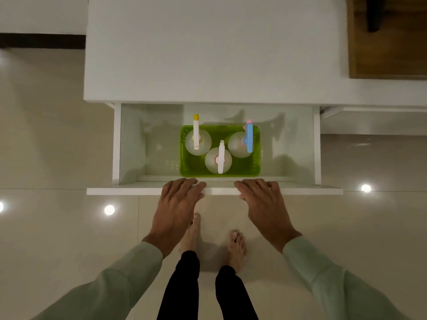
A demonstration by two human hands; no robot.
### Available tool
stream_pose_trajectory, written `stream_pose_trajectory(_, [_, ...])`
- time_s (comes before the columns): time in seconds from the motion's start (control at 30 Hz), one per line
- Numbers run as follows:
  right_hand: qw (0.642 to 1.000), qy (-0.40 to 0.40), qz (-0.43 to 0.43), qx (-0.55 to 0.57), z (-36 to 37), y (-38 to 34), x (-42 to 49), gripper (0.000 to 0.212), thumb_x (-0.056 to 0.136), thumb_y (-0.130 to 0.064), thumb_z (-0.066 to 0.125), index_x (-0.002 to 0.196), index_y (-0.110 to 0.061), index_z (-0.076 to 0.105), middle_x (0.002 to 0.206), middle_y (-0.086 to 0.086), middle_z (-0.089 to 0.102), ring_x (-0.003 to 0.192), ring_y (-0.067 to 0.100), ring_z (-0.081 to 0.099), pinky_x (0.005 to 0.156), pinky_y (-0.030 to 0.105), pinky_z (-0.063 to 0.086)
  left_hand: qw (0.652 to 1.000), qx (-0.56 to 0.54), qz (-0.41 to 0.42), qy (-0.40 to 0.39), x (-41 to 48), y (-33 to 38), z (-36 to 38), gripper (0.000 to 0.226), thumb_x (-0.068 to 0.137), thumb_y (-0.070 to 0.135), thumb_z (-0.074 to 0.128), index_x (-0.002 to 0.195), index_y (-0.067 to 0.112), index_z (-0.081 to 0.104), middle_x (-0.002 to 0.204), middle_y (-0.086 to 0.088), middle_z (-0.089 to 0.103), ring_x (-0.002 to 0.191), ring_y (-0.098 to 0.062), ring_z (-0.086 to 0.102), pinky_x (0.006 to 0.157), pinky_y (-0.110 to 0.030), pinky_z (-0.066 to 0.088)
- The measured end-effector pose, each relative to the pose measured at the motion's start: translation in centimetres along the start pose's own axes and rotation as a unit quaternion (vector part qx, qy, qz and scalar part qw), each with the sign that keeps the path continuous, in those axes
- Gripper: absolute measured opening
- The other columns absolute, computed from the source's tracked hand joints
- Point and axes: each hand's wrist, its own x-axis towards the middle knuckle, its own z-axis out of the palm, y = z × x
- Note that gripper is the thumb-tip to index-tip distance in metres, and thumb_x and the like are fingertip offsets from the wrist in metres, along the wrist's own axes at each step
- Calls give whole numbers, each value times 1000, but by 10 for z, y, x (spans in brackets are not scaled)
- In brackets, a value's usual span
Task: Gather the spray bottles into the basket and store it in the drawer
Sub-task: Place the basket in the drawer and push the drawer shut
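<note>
A green basket (256,166) stands inside the pulled-out white drawer (152,146), near its front middle. Three clear spray bottles stand upright in it: one with a yellow-tipped white head (196,135) at the left, one with a white head (221,158) at the front, one with a blue head (249,137) at the right. My left hand (178,199) and my right hand (263,199) rest with their fingers on the top edge of the drawer's front panel (219,191), one on each side of the basket. Neither hand holds a bottle.
The white cabinet top (208,54) runs above the drawer. A wooden surface (388,42) with a dark object lies at the upper right. My bare feet (212,243) stand on glossy beige floor tiles right below the drawer front.
</note>
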Motion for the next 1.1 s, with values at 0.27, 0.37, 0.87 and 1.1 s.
stream_pose_trajectory(0.27, [997, 65, 20, -27, -19, 14, 69, 88, 87, 6, 68, 159, -19, 25, 168, 16, 19, 154, 35, 22, 115, 54, 35, 991, 42, 16, 122, 67, -6, -23, 61, 93, 25, 65, 147, 13, 40, 159, -16, 33, 149, -34, 27, 118, -53, 29])
stream_pose_trajectory(0.37, [995, 95, 28, -34, -31, 23, 96, 89, 94, -4, 66, 162, -23, 12, 170, 15, 5, 158, 34, 3, 125, 55, 15, 990, 71, 25, 120, 96, -8, -31, 74, 96, 21, 61, 157, 16, 18, 166, -15, 12, 154, -33, 8, 123, -54, 18])
stream_pose_trajectory(0.87, [989, 85, 41, -115, -53, 53, 170, 83, 80, 11, 59, 152, -23, 36, 161, 14, 36, 143, 36, 39, 106, 55, 36, 970, 95, 56, 215, 171, -31, -37, 65, 87, -11, 51, 142, 23, 52, 152, -10, 46, 141, -31, 43, 110, -47, 36])
stream_pose_trajectory(1.1, [984, 97, 60, -134, -58, 46, 178, 66, 82, 5, 57, 140, -23, 45, 149, 11, 48, 130, 34, 50, 93, 50, 41, 972, 111, 30, 203, 182, -21, -47, 56, 81, -8, 52, 127, 24, 62, 140, -7, 59, 127, -31, 55, 97, -48, 41])
